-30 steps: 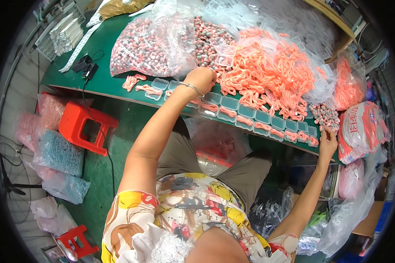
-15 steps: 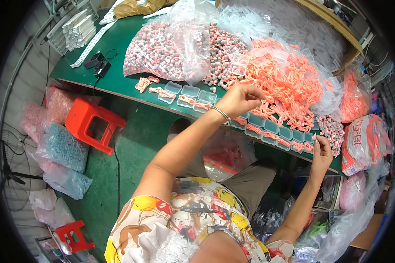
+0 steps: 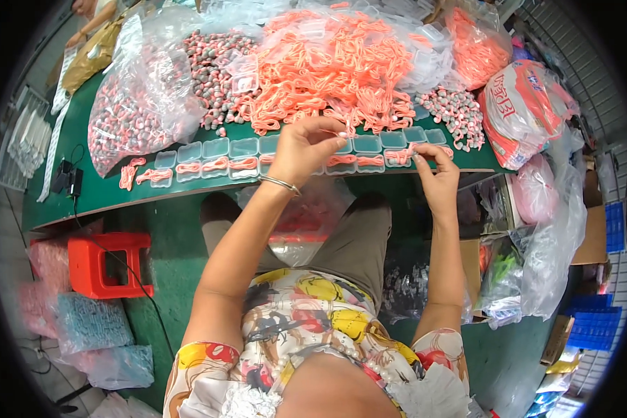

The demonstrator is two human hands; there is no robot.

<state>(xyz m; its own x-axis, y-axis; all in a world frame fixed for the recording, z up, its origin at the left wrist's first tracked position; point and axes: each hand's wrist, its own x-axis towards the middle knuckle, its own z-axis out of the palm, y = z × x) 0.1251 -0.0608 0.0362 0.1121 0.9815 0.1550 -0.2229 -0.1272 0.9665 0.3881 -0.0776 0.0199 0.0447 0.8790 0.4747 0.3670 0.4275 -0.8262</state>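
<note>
A row of small clear lidded boxes (image 3: pixel 188 175) lies along the table's near edge, lids open, several holding bundled orange cords (image 3: pixel 243 164). My left hand (image 3: pixel 305 150) is over the middle of the row, thumb and fingers pinched; a small pale tip shows at the fingertips, its kind unclear. At the row's right end my right hand (image 3: pixel 437 174) pinches beside a box with a cord bundle; what is between its fingertips is too small to name. Behind the boxes rises a big heap of orange cords (image 3: pixel 334 66). Small pink-and-grey pieces like earplugs (image 3: pixel 456 115) are piled at its right.
A clear bag of pink-and-grey pieces (image 3: pixel 143 97) stands on the table's left. At right are a bag of orange cords (image 3: pixel 477 49) and a printed red-and-white sack (image 3: pixel 519 111). A red stool (image 3: pixel 90 261) is on the floor. Another person's arm (image 3: pixel 94 24) shows far left.
The view has turned to the right, so the table now lies straighter across it. My left hand stays pinched near the cord heap's front edge; my right hand remains at the row's right end.
</note>
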